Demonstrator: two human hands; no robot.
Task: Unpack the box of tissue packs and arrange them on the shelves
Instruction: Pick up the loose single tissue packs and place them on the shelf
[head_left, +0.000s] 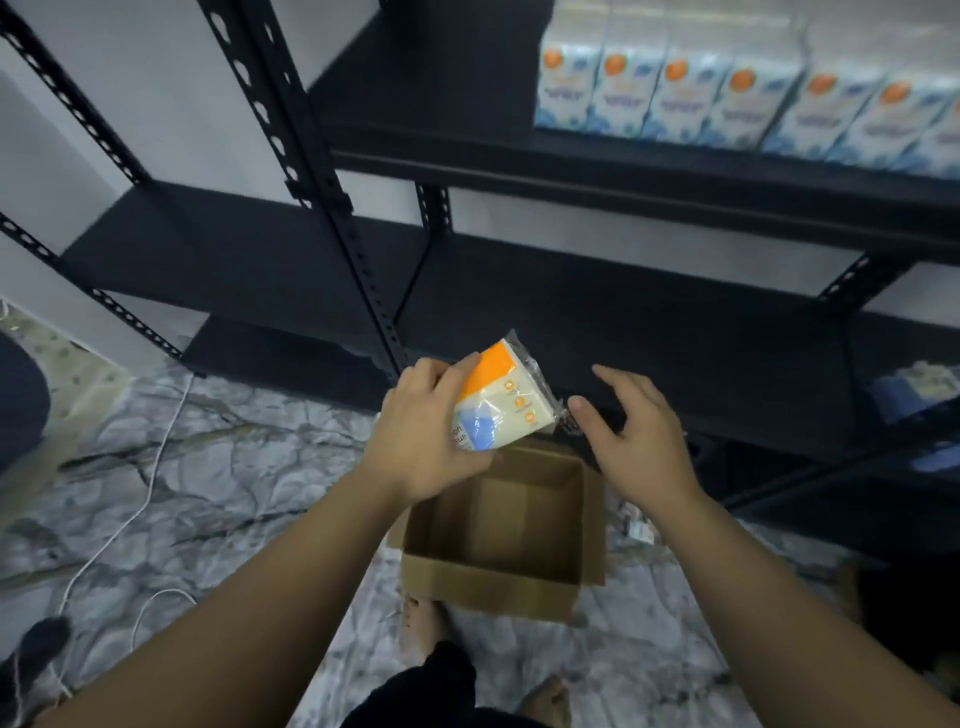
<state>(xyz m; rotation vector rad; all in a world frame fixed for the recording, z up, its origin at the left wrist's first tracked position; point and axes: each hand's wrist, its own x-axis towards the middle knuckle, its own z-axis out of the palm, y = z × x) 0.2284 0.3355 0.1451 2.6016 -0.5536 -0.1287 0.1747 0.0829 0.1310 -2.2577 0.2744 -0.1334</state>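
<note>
Left hand (421, 431): grips one tissue pack (506, 397) from its left side; fingers (457, 371) curled over the upper edge, thumb under the lower corner.
Right hand (636, 431): held just right of the pack; fingers spread and relaxed, thumb tip near the crinkled wrapper end. Whether it touches the wrapper cannot be told.
Pack: held in the air, tilted, directly above the far rim of the box; orange, white and blue face toward the camera, clear wrapper seam at its right end.
Box (498, 582): open cardboard, standing on the floor between the two forearms; visible interior shows bare cardboard.
Shelves (623, 291): black slotted metal racking behind the box; the lower board is just beyond the hands.
Stocked packs (737, 98): upright row, side by side, on the upper shelf at right.
Lower right shelf: a few more packs (914, 389), blurred.
Floor (234, 467): marble-pattern sheet; a white cable (140, 509) runs across it at left.
Feet (423, 623): bare, just in front of the box.
</note>
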